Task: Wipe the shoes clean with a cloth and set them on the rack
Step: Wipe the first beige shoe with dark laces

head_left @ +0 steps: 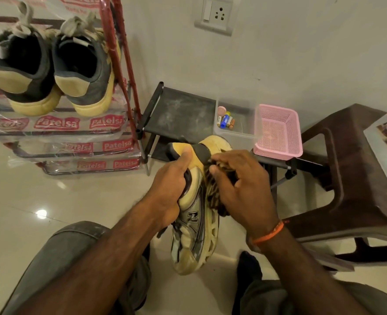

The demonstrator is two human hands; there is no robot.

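A yellow and grey sneaker [193,233] with an N logo hangs in front of me, heel up and toe down, sole facing right. My left hand [172,187] grips it at the heel collar. My right hand [240,185] presses a dark striped cloth [214,196] against the sole near the heel, fingers curled round the cloth. A pair of grey and yellow sneakers [56,71] stands on the top shelf of the red-framed rack [119,64] at the upper left, heels toward me.
A low black shelf [183,112] against the wall carries a clear box with batteries [227,120] and a pink basket [279,133]. A brown plastic stool [347,178] with a clear box [386,155] stands at the right. My knees fill the bottom.
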